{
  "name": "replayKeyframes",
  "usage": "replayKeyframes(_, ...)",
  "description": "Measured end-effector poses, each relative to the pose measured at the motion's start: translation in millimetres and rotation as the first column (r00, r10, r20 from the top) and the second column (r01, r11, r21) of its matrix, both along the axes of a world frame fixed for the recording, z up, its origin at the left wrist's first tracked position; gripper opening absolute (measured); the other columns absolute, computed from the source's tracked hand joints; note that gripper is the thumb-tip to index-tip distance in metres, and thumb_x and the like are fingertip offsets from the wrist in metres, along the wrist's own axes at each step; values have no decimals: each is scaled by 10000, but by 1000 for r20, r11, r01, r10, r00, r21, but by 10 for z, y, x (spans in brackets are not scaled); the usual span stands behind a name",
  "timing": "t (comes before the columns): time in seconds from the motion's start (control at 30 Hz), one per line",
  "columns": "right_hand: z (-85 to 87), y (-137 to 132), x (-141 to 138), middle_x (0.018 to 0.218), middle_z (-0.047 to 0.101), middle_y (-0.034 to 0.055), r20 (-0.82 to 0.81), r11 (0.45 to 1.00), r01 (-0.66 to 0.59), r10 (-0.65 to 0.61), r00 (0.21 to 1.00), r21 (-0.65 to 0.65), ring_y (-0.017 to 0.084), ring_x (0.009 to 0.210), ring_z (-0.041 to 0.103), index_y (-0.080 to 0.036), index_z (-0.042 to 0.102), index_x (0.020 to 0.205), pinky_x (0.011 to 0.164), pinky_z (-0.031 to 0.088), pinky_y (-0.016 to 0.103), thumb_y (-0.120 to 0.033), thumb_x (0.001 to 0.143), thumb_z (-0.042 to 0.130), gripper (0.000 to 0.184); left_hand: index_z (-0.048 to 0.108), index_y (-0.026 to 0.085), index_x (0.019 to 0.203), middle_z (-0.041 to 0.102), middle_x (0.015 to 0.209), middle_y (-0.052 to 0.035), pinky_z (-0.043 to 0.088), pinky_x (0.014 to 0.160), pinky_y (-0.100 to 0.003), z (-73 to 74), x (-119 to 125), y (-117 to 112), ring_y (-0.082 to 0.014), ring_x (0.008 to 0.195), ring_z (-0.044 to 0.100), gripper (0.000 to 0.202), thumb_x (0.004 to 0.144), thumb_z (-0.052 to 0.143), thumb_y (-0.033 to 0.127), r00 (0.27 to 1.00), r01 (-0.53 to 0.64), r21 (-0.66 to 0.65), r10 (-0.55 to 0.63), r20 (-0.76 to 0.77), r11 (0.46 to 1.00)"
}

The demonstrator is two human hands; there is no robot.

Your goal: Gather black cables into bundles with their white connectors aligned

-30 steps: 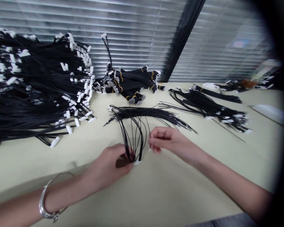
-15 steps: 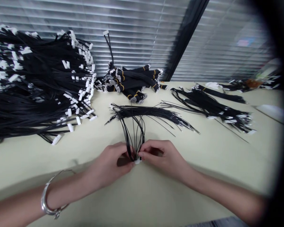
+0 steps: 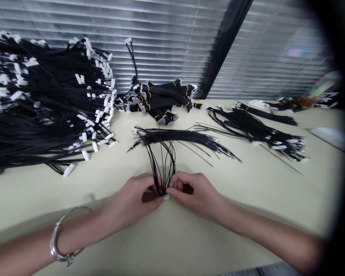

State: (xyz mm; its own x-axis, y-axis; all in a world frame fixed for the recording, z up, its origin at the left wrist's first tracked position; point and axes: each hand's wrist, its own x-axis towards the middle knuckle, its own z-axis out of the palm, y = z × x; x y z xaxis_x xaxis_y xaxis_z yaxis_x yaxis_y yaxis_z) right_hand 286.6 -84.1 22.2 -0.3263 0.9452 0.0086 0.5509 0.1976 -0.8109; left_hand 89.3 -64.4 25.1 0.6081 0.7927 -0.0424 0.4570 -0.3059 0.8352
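A small white connector (image 3: 166, 196) sits between my two hands, with several thin black wires (image 3: 162, 165) rising from it and arching away toward the back. My left hand (image 3: 142, 195) is closed in a pinch on the connector's left side. From the right, my right hand (image 3: 191, 191) pinches at the wires where they enter the connector; its fingertips hide which wire is between them. Just beyond, a loose bundle of black wires (image 3: 181, 135) with bare metal ends lies across the table, meeting the arched wires.
A large heap of black cables with white connectors (image 3: 46, 99) fills the left. Behind the middle lie bundles tied with yellow bands (image 3: 163, 97). More black wire bundles (image 3: 258, 128) lie at the right. Window blinds (image 3: 166, 34) stand behind the pale table (image 3: 172, 245).
My right hand has shifted slightly left and its fingertips are closer to the connector. My left hand holds the same place.
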Motion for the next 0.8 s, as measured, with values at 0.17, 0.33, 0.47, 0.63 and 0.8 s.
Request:
replayKeyframes(0.17, -15, -23, -19, 584, 488, -63, 27, 998, -56, 55, 998, 10, 60, 528, 408, -192, 553, 760, 487, 291, 172, -252, 823, 542, 88, 605, 186, 882, 613, 888, -20, 489, 729, -274, 18, 12, -4, -168, 818, 578, 119, 773, 561, 168, 1000, 1, 18, -1, -12, 1000)
replayKeyframes(0.33, 79, 45, 73, 616, 542, -52, 45, 989, -132, 135, 990, -64, 77, 548, 465, -199, 542, 815, 494, 323, 180, -290, 852, 511, 104, 597, 199, 884, 614, 873, -5, 478, 728, -274, 15, 18, -3, -161, 808, 580, 118, 775, 564, 166, 999, 12, 47, -10, -38, 999)
replayKeyframes(0.47, 258, 198, 400, 662, 583, -26, 302, 996, 31, -56, 952, 89, 118, 574, 521, -197, 483, 968, 515, 338, 216, -358, 856, 506, 197, 589, 193, 876, 614, 875, -10, 480, 736, -269, 8, 11, 3, -153, 804, 588, 103, 781, 556, 172, 999, 11, 28, -11, -31, 1000)
replayKeyframes(0.63, 276, 386, 851, 601, 549, 25, 774, 951, 84, -291, 563, 297, 188, 556, 503, -185, 521, 867, 492, 254, 264, -372, 839, 493, 191, 583, 188, 869, 609, 879, -14, 487, 727, -262, 10, 11, 4, -153, 805, 593, 84, 793, 551, 197, 1000, 5, -30, -5, -18, 1000)
replayKeyframes(0.8, 303, 411, 806, 624, 563, -5, 417, 996, 71, -84, 905, 45, 126, 558, 483, -197, 527, 765, 519, 326, 244, -331, 847, 479, 165, 584, 185, 870, 601, 875, -14, 490, 718, -256, 10, 13, 1, -152, 801, 591, 87, 789, 552, 192, 1000, 0, -58, -1, -4, 998)
